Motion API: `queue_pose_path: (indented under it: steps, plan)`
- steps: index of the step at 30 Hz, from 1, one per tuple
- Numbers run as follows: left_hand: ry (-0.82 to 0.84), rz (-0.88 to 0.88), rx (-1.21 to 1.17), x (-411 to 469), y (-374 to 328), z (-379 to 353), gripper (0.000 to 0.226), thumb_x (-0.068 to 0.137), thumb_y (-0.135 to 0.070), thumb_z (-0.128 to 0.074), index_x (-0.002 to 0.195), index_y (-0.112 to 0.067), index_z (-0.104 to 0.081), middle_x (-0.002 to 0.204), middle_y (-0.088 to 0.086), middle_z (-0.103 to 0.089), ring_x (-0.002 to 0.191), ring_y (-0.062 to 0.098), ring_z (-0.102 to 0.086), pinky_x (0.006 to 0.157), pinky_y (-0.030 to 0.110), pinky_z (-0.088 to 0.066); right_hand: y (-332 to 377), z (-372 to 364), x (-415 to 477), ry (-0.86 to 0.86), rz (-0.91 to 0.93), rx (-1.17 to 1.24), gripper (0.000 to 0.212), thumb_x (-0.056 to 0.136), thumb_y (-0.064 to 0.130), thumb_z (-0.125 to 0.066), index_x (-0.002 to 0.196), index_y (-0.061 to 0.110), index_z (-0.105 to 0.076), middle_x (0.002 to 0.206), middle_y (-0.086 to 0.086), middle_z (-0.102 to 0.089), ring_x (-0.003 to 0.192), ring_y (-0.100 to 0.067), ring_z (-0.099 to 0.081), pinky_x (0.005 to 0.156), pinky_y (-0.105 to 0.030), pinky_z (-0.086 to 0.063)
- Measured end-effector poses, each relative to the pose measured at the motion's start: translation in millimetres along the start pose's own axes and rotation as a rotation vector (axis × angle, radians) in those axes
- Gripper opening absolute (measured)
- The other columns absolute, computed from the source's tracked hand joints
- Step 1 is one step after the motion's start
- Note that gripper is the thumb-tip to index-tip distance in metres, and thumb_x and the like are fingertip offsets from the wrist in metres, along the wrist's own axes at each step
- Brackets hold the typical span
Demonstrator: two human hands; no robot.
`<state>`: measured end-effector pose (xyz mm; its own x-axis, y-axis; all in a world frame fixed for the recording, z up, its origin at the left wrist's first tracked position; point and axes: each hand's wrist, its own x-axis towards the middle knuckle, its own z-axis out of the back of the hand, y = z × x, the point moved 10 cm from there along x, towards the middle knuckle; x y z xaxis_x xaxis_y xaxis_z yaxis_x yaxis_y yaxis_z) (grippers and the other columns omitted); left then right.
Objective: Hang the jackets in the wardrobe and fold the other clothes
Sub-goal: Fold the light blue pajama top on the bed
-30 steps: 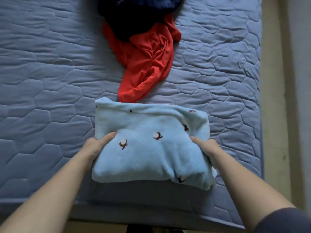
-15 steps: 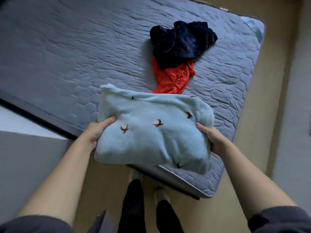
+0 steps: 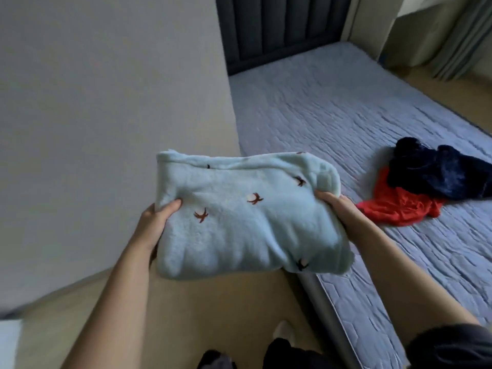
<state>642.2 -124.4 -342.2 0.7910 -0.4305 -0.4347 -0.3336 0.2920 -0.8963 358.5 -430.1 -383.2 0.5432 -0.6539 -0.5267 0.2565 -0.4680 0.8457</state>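
Observation:
A folded light-blue fleece garment (image 3: pixel 239 217) with small brown motifs hangs in the air beside the bed, over the floor. My left hand (image 3: pixel 154 222) grips its left edge, thumb on top and fingers hidden underneath. My right hand (image 3: pixel 339 211) grips its right edge the same way. On the bed to the right lie a crumpled red garment (image 3: pixel 399 209) and a dark navy fleece garment (image 3: pixel 436 171) that partly covers the red one.
The grey quilted mattress (image 3: pixel 346 115) runs from a dark padded headboard (image 3: pixel 279 27) down the right side. A plain wall (image 3: pixel 106 102) fills the left. Tan floor (image 3: pixel 199 315) lies below, with my feet at the bottom. Curtains (image 3: pixel 458 41) hang at the far right.
I have lifted the folded blue garment off the mattress and turned left with it; it is now held over the floor facing the wall, and the bed has swung to the right.

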Motion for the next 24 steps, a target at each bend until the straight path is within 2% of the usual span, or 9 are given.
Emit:
queue_pose_path:
  steps: [4, 7, 10, 14, 16, 20, 22, 24]
  plan:
    - [-0.196, -0.067, -0.139, -63.7, 6.0, 143.7, 0.037, 0.070, -0.034, -0.071, 0.101, -0.013, -0.070, 0.095, 0.011, -0.074, 0.084, 0.029, -0.072, 0.065, 0.035, -0.056, 17.2, -145.9, -20.5, 0.192, 0.056, -0.178, 0.018, 0.090, 0.023, -0.057, 0.104, 0.014, -0.064, 0.085, -0.006, -0.072, 0.069, -0.018, -0.069, 0.053, -0.025, -0.052]
    - [-0.357, -0.116, -0.221, -130.1, 27.4, 253.9, 0.040, 0.069, -0.039, -0.073, 0.103, -0.018, -0.070, 0.096, 0.007, -0.074, 0.085, 0.027, -0.072, 0.061, 0.033, -0.056, 9.1, -262.5, -51.8, 0.342, 0.110, -0.256, 0.010, 0.089, 0.021, -0.060, 0.097, 0.018, -0.064, 0.077, 0.000, -0.072, 0.063, -0.014, -0.070, 0.049, -0.023, -0.052]
    - [-0.508, -0.171, -0.297, -209.4, 53.7, 356.9, 0.036, 0.076, -0.035, -0.072, 0.109, -0.021, -0.068, 0.103, 0.009, -0.073, 0.091, 0.030, -0.071, 0.067, 0.038, -0.057, -17.9, -383.8, -101.6, 0.508, 0.161, -0.312, 0.009, 0.087, 0.021, -0.063, 0.096, 0.022, -0.063, 0.080, 0.001, -0.071, 0.064, -0.012, -0.069, 0.047, -0.022, -0.050]
    - [-0.812, -0.222, -0.376, -333.6, 89.4, 476.0, 0.043, 0.077, -0.033, -0.073, 0.117, -0.020, -0.064, 0.112, 0.013, -0.069, 0.097, 0.037, -0.068, 0.087, 0.055, -0.052, -60.1, -538.0, -198.8, 0.826, 0.186, -0.368, 0.015, 0.088, 0.021, -0.063, 0.102, 0.019, -0.066, 0.090, -0.004, -0.074, 0.079, -0.021, -0.071, 0.060, -0.028, -0.054]
    - [-0.940, -0.243, -0.405, -397.8, 105.4, 517.6, 0.043, 0.077, -0.034, -0.073, 0.118, -0.028, -0.064, 0.111, 0.009, -0.070, 0.096, 0.034, -0.068, 0.084, 0.052, -0.053, -78.2, -604.2, -258.4, 1.024, 0.204, -0.381, 0.015, 0.090, 0.017, -0.060, 0.103, 0.016, -0.067, 0.087, -0.003, -0.075, 0.078, -0.020, -0.072, 0.057, -0.025, -0.055]
    - [-1.181, -0.240, -0.429, -510.6, 134.3, 571.2, 0.043, 0.065, -0.044, -0.071, 0.108, -0.038, -0.063, 0.099, 0.003, -0.073, 0.085, 0.029, -0.070, 0.063, 0.038, -0.055, -109.8, -706.3, -371.9, 1.370, 0.240, -0.394, 0.023, 0.090, 0.019, -0.060, 0.112, 0.025, -0.064, 0.102, -0.002, -0.073, 0.089, -0.021, -0.071, 0.065, -0.026, -0.056]
    - [-1.307, -0.235, -0.447, -558.4, 150.1, 591.9, 0.047, 0.064, -0.047, -0.072, 0.109, -0.037, -0.063, 0.100, 0.003, -0.072, 0.086, 0.028, -0.069, 0.063, 0.036, -0.054, -125.4, -746.3, -422.7, 1.496, 0.269, -0.431, 0.025, 0.091, 0.024, -0.060, 0.114, 0.032, -0.062, 0.104, 0.001, -0.072, 0.091, -0.019, -0.071, 0.066, -0.025, -0.057]
    - [-1.417, -0.219, -0.465, -599.9, 163.2, 610.7, 0.055, 0.066, -0.046, -0.075, 0.117, -0.032, -0.061, 0.105, 0.005, -0.070, 0.091, 0.030, -0.067, 0.067, 0.038, -0.053, -141.7, -784.0, -471.0, 1.605, 0.321, -0.490, 0.027, 0.091, 0.032, -0.059, 0.117, 0.037, -0.058, 0.108, 0.004, -0.071, 0.096, -0.017, -0.069, 0.074, -0.031, -0.058]
